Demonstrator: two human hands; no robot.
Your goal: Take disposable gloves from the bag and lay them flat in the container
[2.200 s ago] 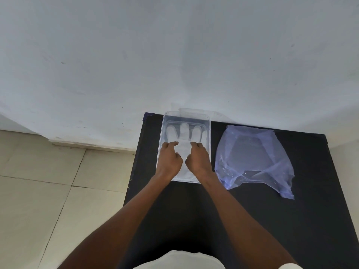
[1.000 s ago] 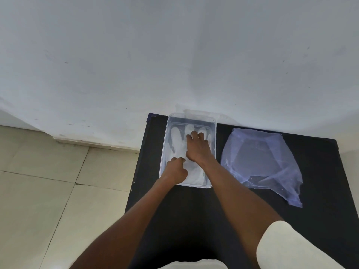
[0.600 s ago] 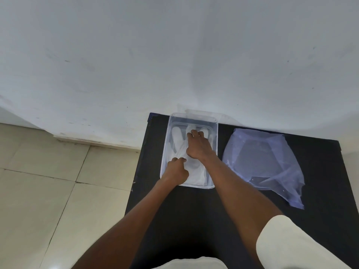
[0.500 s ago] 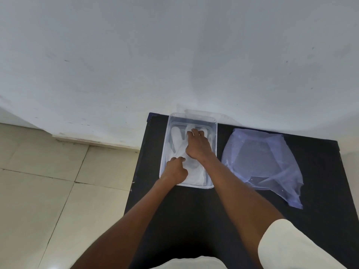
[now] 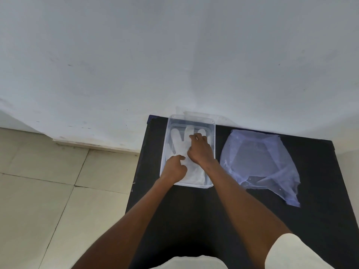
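A white disposable glove (image 5: 179,145) lies in the clear plastic container (image 5: 167,136) at the far left of the black table, its fingers pointing to the wall. My left hand (image 5: 174,168) rests curled on the glove's near part, thumb and forefinger pinched on it. My right hand (image 5: 201,151) reaches further in, with bent fingertips gripping the glove's fingers and hiding the glove's right side. The pale blue translucent bag (image 5: 258,162) lies flat to the right of the container, apart from both hands.
The black table (image 5: 194,206) stands against a white wall. Its left edge drops to a tiled floor (image 5: 48,191). A clear lid (image 5: 198,114) leans behind the container at the wall.
My right hand has moved from the glove's palm up to its fingers, while my left hand slid back to the near part. In the last half second the glove's fingers spread flatter.
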